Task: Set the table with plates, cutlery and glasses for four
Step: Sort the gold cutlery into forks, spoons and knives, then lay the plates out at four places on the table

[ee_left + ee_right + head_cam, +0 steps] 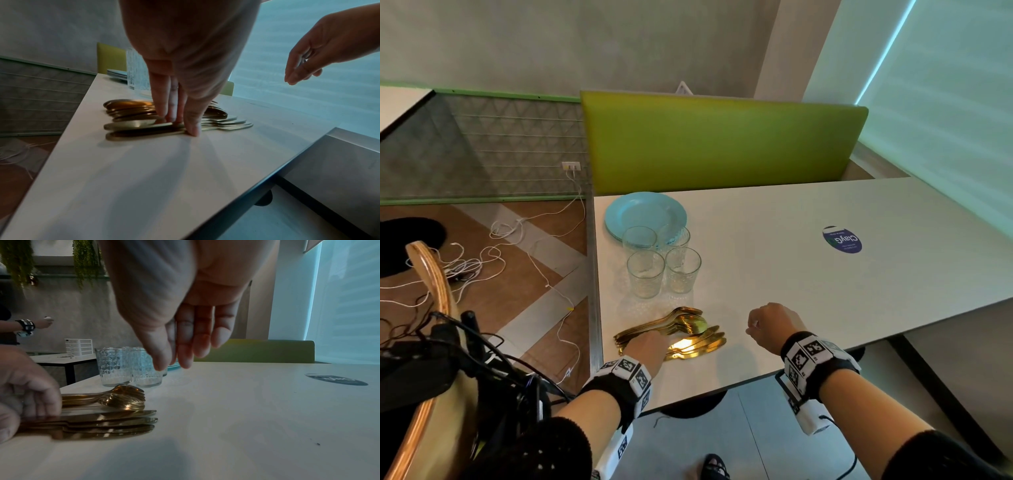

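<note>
On the white table (808,291), a stack of light blue plates (645,212) sits at the far left corner, with several clear patterned glasses (662,263) just in front of it. Nearer me lies a pile of gold cutlery (688,329): forks and spoons (123,397) behind, knives (111,423) in front. My left hand (650,344) is down on the knife handles, fingers on top and thumb at the near side, pinching them as they lie flat (179,123). My right hand (751,327) hovers to the right of the pile, fingers relaxed and holding nothing (176,360).
A green bench back (722,144) runs behind the table. A round purple sticker (842,240) is on the tabletop at right. A wooden chair (431,274) and loose white cables (517,240) are on the floor at left. Another person's arm (30,324) shows at a far table.
</note>
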The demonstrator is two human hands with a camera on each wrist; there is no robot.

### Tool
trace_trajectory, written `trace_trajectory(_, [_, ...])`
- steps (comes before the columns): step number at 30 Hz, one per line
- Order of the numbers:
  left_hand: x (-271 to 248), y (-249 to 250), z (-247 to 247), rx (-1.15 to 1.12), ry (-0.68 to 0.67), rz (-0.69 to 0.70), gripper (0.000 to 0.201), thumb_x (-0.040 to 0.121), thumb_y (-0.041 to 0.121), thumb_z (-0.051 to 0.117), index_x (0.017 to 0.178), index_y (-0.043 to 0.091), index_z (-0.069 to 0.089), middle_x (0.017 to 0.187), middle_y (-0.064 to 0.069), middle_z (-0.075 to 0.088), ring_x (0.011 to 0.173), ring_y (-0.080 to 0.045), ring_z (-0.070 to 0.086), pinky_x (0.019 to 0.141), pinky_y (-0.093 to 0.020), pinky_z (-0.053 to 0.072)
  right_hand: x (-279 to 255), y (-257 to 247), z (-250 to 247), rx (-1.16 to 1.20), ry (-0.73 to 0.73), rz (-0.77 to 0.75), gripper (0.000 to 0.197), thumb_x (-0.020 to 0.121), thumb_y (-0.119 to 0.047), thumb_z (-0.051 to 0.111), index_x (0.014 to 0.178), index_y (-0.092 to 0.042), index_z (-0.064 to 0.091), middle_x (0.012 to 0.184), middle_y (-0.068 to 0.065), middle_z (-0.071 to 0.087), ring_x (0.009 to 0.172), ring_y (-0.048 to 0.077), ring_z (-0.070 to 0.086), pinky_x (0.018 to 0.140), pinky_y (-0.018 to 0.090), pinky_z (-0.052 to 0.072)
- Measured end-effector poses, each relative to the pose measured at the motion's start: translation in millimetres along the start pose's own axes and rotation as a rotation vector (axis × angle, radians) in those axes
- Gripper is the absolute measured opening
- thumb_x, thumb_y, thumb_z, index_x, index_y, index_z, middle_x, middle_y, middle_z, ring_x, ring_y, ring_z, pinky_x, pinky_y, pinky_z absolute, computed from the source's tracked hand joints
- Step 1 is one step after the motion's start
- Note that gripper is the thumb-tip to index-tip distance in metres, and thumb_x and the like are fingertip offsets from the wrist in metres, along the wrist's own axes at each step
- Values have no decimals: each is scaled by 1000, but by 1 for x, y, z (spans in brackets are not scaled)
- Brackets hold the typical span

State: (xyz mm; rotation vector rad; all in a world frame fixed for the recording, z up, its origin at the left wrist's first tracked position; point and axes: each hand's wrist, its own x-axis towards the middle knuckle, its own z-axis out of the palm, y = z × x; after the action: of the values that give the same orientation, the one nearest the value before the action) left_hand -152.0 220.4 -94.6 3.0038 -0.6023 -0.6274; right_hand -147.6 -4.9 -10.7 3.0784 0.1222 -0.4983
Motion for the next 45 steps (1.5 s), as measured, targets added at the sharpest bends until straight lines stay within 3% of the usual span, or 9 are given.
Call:
trace_trajectory(4, [4, -1, 1, 2, -62, -33, 43, 98, 6, 35, 140, 13, 42, 121, -15, 60, 110, -30, 61, 89, -33, 48, 4, -1, 0, -2, -9, -7, 29, 96, -33, 47, 116, -21, 63, 118, 4, 62, 110, 19, 58, 91, 29, 47])
trace_trajectory(8, [3, -4, -7, -49, -136, -79, 34, 95, 6, 40, 126, 4, 53, 97, -10, 64, 108, -29, 62, 91, -33, 48, 9, -3, -1, -11, -15, -19, 28, 96, -32, 47, 115, -19, 64, 117, 5, 63, 108, 20, 59, 90, 30, 48])
trace_trajectory(11, [0, -6, -13, -55, -99, -109, 30, 92, 1, 40, 119, 4, 54, 116, -12, 62, 111, -27, 60, 93, -34, 47, 13, -6, -4, -24, -8, -28, 29, 96, -30, 47, 116, -19, 64, 118, 6, 63, 110, 21, 58, 91, 31, 48])
trace_trajectory(17, [-2, -11, -19, -61, -70, -124, 30, 92, 4, 41, 118, 8, 56, 114, -6, 66, 108, -25, 61, 94, -34, 48, 25, -14, -11, -47, 3, -47, 28, 95, -31, 47, 114, -20, 65, 116, 4, 64, 110, 21, 59, 89, 31, 48])
trace_trajectory(21, [0, -20, -37, -128, 73, -98, 27, 93, 19, 48, 119, 17, 55, 121, -3, 60, 113, -22, 56, 92, -32, 44, 37, -19, -21, -53, 14, -55, 27, 95, -32, 47, 112, -20, 65, 115, 2, 65, 109, 20, 59, 88, 31, 49])
trace_trajectory(27, [12, -34, -98, -291, 471, -56, 28, 93, 40, 49, 111, 22, 60, 106, 5, 67, 100, -14, 60, 82, -28, 47, 70, -21, -49, 12, 40, -18, 25, 93, -33, 50, 109, -22, 66, 115, 3, 65, 107, 22, 61, 86, 28, 49])
trace_trajectory(33, [57, -69, -181, -510, 646, -212, 23, 93, 28, 49, 110, 19, 62, 107, 2, 70, 101, -20, 62, 78, -29, 46, 140, -14, -84, 96, 77, 0, 24, 91, -36, 54, 105, -23, 68, 113, 2, 66, 106, 21, 61, 87, 29, 50])
trace_trajectory(40, [130, -158, -231, -643, 345, -450, 37, 90, 31, 57, 122, 13, 54, 125, -9, 58, 105, -28, 61, 87, -33, 49, 244, -12, -122, -15, 25, -96, 34, 94, -39, 49, 113, -17, 67, 124, 2, 63, 115, 21, 57, 98, 30, 45])
trace_trajectory(45, [163, -198, -206, -539, 142, -581, 51, 94, 26, 53, 140, 11, 38, 133, -13, 53, 117, -30, 57, 90, -31, 47, 302, -24, -126, 8, -97, -105, 38, 94, -38, 50, 122, -16, 62, 131, 2, 58, 121, 19, 53, 102, 28, 42])
